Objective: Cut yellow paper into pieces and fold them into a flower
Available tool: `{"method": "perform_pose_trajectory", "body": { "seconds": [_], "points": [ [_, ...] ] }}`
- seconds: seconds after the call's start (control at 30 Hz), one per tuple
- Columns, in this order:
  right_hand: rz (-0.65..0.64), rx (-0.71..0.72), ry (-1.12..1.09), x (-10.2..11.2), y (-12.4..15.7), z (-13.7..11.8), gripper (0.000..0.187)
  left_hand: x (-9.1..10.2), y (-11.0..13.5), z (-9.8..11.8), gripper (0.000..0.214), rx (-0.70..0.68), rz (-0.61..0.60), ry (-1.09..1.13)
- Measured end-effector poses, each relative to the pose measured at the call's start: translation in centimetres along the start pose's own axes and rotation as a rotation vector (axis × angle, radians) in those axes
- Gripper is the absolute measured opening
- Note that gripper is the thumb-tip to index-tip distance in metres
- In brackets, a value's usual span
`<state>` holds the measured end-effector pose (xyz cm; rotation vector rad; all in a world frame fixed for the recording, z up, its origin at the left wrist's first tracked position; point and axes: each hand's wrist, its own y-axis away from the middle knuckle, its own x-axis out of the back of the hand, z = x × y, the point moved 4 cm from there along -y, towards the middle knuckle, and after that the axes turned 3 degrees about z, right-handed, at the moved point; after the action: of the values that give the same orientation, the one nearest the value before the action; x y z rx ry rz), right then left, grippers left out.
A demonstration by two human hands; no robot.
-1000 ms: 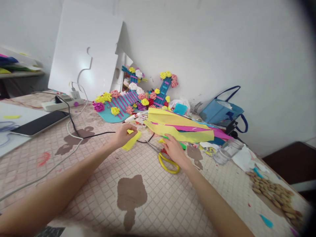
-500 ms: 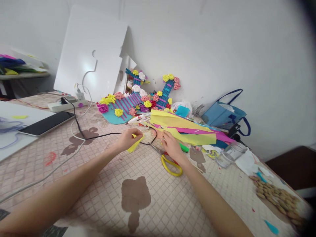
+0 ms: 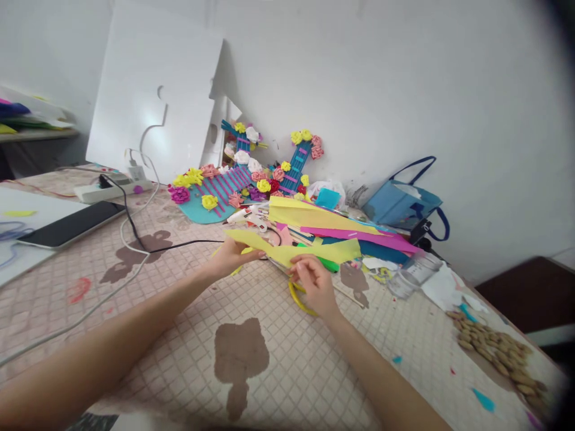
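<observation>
My left hand (image 3: 236, 256) pinches the left end of a long yellow paper strip (image 3: 291, 254), along with a smaller yellow paper piece (image 3: 237, 270) under the fingers. The strip stretches to the right, above the table. My right hand (image 3: 314, 281) is closed over the yellow-handled scissors (image 3: 298, 298), fingers curled near the pivot; part of the handle is hidden under the palm. The blades point up and left, toward my left hand. Just beyond the strip are a bright green object (image 3: 329, 263) and a white glue gun (image 3: 247, 215).
Paper sheets in yellow, magenta (image 3: 381, 238) and blue lie behind my hands. Further back are a flower-covered craft (image 3: 220, 190) and a blue bag (image 3: 402, 203). Cables, a phone (image 3: 74, 224) and a power strip (image 3: 110, 187) sit left; clear cups (image 3: 413, 274) and peanuts (image 3: 494, 353) right.
The long yellow strip has come off the paper pile, its left end now in my left hand. My right hand has moved from the pile down onto the scissors. The view has shifted slightly.
</observation>
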<state>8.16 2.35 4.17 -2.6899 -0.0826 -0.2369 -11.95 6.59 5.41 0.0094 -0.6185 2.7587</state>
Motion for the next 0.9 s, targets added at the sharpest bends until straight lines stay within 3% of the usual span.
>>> {"method": "perform_pose_trajectory", "body": {
  "seconds": [0.07, 0.17, 0.2, 0.27, 0.4, 0.5, 0.73, 0.9],
  "points": [
    [-0.032, -0.253, -0.193, -0.2, 0.4, 0.8, 0.042, 0.1, 0.0, 0.2, 0.028, 0.020, 0.018, 0.066],
    [-0.326, -0.621, -0.468, -1.8, 1.4, 1.4, 0.055, 0.0, 0.1, 0.5, 0.026, 0.006, 0.036, 0.131],
    [-0.398, -0.687, -0.550, -2.2, 1.6, 1.3, 0.057, -0.1, 0.2, 0.7, 0.026, -0.013, 0.034, 0.144],
    [-0.421, -0.720, -0.723, -2.6, 1.5, 0.9, 0.057, -0.3, 0.4, 1.1, 0.031, -0.049, 0.030, 0.172],
    [-0.119, -0.630, -1.009, -1.3, 0.0, 0.4, 0.044, -0.7, 0.9, 1.8, 0.029, 0.027, -0.099, 0.198],
    [0.076, -0.611, -1.049, 0.4, -0.8, 0.9, 0.037, -0.7, 1.2, 2.4, 0.019, 0.104, -0.213, 0.216],
    [0.346, -0.515, -0.970, 4.7, -2.5, 3.0, 0.024, -0.2, 1.7, 3.2, 0.021, 0.228, -0.486, 0.137],
    [0.376, -0.550, -0.859, 6.0, -3.0, 4.0, 0.021, 0.2, 1.9, 3.8, 0.019, 0.263, -0.595, 0.063]
  ]
}}
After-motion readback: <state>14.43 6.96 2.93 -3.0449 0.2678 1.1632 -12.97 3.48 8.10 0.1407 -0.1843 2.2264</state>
